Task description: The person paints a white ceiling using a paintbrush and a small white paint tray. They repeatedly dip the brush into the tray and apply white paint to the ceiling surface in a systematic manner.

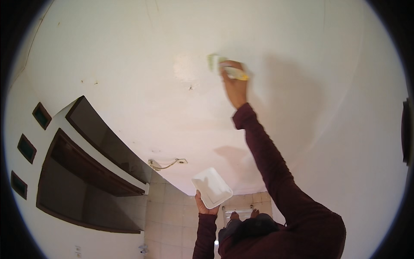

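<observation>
We look down past two dark maroon sleeves [269, 157] at one broad white wall [164, 39]. The right hand [236, 86], raised high, has its fingers closed around one hand tool [211, 62]. The tool is blurred: just left of the grip we make out a pale green and white head, and just right of it a yellow end. The head is at the wall, but we cannot tell whether it touches.

Well below the right grip, and a little to its left, the left hand [206, 206] grips one white tray [221, 184]. The tray is rectangular, shallow and tilted, with its open side in our view. A grey, shadow-like shape lies across its inside; we cannot tell whether there is any liquid in it.

Left of the right grip we find one shiny patch [184, 67] on the wall. Above and to the left of the left grip, one cable [170, 165] joins two small fittings. Farther left we count two large dark-framed openings [92, 203] and three small, dark-framed squares [27, 149]. Just right of the left grip and slightly lower, two feet [255, 213] show, and pale floor tiles [166, 211] spread to its left.
</observation>
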`<state>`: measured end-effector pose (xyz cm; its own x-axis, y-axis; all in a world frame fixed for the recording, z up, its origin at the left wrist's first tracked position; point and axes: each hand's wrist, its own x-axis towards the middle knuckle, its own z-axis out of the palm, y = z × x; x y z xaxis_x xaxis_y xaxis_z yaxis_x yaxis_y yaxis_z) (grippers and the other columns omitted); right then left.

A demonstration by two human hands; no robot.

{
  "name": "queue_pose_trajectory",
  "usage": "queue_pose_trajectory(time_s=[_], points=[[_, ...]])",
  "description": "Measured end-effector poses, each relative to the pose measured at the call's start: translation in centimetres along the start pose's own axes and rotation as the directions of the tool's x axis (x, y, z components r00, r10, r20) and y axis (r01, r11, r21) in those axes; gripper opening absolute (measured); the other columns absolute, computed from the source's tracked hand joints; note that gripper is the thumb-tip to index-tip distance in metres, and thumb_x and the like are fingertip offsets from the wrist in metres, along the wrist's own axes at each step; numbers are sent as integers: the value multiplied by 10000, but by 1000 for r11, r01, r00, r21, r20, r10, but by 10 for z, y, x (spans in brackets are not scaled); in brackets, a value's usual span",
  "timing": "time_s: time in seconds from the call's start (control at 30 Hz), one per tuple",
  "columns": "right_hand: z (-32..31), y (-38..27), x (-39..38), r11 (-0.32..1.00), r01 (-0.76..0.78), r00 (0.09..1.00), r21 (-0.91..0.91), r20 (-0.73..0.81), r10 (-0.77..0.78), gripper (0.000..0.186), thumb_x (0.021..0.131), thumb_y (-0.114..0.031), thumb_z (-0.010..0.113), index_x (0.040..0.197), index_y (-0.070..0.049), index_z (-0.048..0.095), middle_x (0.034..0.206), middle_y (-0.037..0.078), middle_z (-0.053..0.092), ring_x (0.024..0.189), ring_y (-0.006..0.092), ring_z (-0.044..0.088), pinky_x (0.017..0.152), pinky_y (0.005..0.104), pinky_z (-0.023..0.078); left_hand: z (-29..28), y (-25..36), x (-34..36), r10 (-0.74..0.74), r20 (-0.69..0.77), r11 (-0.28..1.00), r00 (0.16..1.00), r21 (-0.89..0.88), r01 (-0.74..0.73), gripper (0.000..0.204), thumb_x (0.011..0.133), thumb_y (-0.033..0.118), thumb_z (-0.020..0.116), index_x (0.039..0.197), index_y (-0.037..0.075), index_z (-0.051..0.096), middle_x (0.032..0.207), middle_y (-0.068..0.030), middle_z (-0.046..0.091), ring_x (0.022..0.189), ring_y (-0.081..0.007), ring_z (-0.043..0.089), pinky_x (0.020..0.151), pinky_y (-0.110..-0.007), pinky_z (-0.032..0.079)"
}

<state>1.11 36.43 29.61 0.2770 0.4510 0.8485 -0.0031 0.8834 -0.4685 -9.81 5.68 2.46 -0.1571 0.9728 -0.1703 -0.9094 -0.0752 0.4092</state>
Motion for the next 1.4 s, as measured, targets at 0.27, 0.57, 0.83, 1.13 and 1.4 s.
queue_pose_trajectory(time_s=[0.27, 0.57, 0.83, 1.13, 1.4], points=[[-137, -34, 23, 853, 90, 954, -515, -202, -222, 141, 898, -18, 624, 1029, -52, 665, 1047, 71, 614, 972, 210, 624, 854, 332, 497, 3, -6, 2, -40, 14, 999, 999, 25, 40, 696, 895, 544, 620, 1452, 161, 454, 1395, -66, 557, 1263, -301, 548, 1040, -565, 456], [-169, -116, -73, 789, -602, 798, 121, 86, 596, 191, 888, -119, 675, 1045, -12, 648, 1032, 80, 654, 827, 133, 652, 646, 282, 558, 22, -23, 12, -85, 69, 996, 994, 18, 84, 699, 893, 529, 631, 1463, 168, 447, 1425, -77, 532, 1294, -315, 519, 1049, -594, 433], [-156, -135, -144, 824, -307, 454, -476, 688, 566, 286, 832, -219, 660, 910, 56, 668, 742, 187, 664, 679, 304, 669, 655, 411, 530, 58, -49, 14, -207, 186, 978, 960, 10, 209, 677, 914, 488, 622, 1462, 137, 438, 1430, -89, 525, 1297, -288, 522, 1090, -508, 420], [-163, -154, -143, 819, -132, 486, -558, 684, 544, 286, 807, -234, 655, 810, 52, 655, 726, 230, 644, 660, 382, 639, 639, 458, 501, 68, -68, 5, -235, 208, 972, 950, 21, 236, 661, 916, 504, 609, 1451, 153, 443, 1401, -87, 543, 1265, -285, 542, 1066, -512, 436], [-178, -145, -147, 817, -150, 518, -556, 660, 544, 284, 809, -220, 636, 847, 59, 670, 760, 229, 667, 658, 378, 658, 664, 443, 528, 72, -75, 12, -268, 230, 963, 936, 78, 256, 686, 916, 542, 590, 1460, 155, 434, 1414, -94, 528, 1284, -290, 524, 1062, -534, 431]])
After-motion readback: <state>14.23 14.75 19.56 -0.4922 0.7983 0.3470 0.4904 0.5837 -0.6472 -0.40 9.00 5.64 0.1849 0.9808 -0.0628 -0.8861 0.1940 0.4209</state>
